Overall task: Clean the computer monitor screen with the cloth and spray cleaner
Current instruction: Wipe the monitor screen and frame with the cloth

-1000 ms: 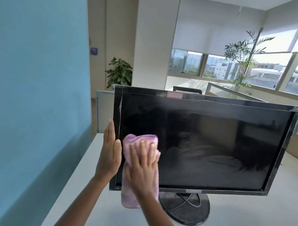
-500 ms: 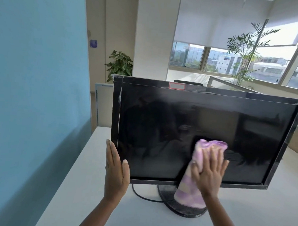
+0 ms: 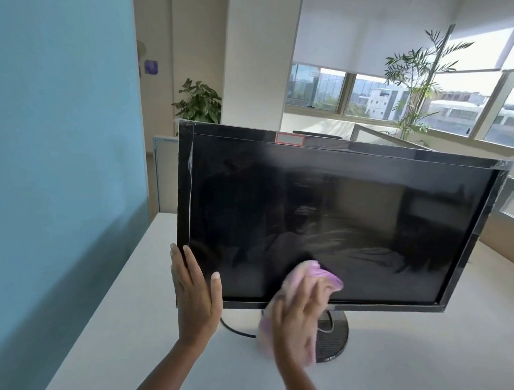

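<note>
The black monitor (image 3: 367, 214) stands on a white desk, its dark screen showing reflections and faint streaks. My left hand (image 3: 194, 298) rests flat with straight fingers against the monitor's lower left corner. My right hand (image 3: 296, 323) presses a pink cloth (image 3: 326, 274) with spread fingers against the lower middle of the screen, over the bottom bezel. The hand and cloth are motion-blurred, and the cloth's tail hangs down in front of the stand. No spray cleaner is in view.
The round black stand base (image 3: 332, 336) and a black cable (image 3: 235, 329) sit under the monitor on the white desk (image 3: 419, 364). A blue partition (image 3: 60, 156) runs along the left. Potted plants (image 3: 199, 104) and windows lie behind.
My right hand swept the cloth from the screen's lower left to the right, then back left and lower to the bottom middle. My left hand stayed at the lower left corner.
</note>
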Demonstrator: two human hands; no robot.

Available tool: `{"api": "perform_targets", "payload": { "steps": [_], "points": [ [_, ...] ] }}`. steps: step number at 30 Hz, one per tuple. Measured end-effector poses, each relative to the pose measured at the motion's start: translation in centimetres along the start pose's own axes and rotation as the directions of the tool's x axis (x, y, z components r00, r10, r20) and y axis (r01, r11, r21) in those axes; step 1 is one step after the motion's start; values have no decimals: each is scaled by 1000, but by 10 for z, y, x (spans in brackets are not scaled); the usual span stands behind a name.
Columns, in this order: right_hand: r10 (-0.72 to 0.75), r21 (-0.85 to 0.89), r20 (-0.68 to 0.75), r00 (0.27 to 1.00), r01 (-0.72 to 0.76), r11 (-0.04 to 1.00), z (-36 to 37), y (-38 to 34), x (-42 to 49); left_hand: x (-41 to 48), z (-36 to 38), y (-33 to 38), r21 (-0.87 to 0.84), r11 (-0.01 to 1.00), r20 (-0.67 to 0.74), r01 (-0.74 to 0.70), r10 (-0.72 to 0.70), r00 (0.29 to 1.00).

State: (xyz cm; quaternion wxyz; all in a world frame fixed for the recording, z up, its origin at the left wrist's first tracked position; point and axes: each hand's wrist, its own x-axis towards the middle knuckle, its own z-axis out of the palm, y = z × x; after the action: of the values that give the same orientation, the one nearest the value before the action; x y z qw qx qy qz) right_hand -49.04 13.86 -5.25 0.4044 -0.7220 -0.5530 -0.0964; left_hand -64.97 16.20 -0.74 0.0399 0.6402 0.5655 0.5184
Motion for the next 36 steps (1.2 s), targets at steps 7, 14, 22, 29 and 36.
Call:
{"api": "perform_targets", "payload": {
  "steps": [7,14,22,29,36],
  "points": [
    [-530,-137,209,822,561,816,33,-44,-40,-9,11,3,70,996,-29,46,-45,999],
    [-656,-307,326,680,733,607,9,-1,-9,-34,19,18,175,964,110,-201,183,977],
    [-672,-240,126,730,679,693,-29,98,12,-69,56,51,169,884,350,-437,360,865],
    [-564,-277,49,824,554,785,-70,172,33,-84,88,84,175,864,346,-473,396,851],
    [-221,-266,160,962,257,929,-121,222,51,-94,108,115,176,882,347,-437,360,866]
  ]
}}
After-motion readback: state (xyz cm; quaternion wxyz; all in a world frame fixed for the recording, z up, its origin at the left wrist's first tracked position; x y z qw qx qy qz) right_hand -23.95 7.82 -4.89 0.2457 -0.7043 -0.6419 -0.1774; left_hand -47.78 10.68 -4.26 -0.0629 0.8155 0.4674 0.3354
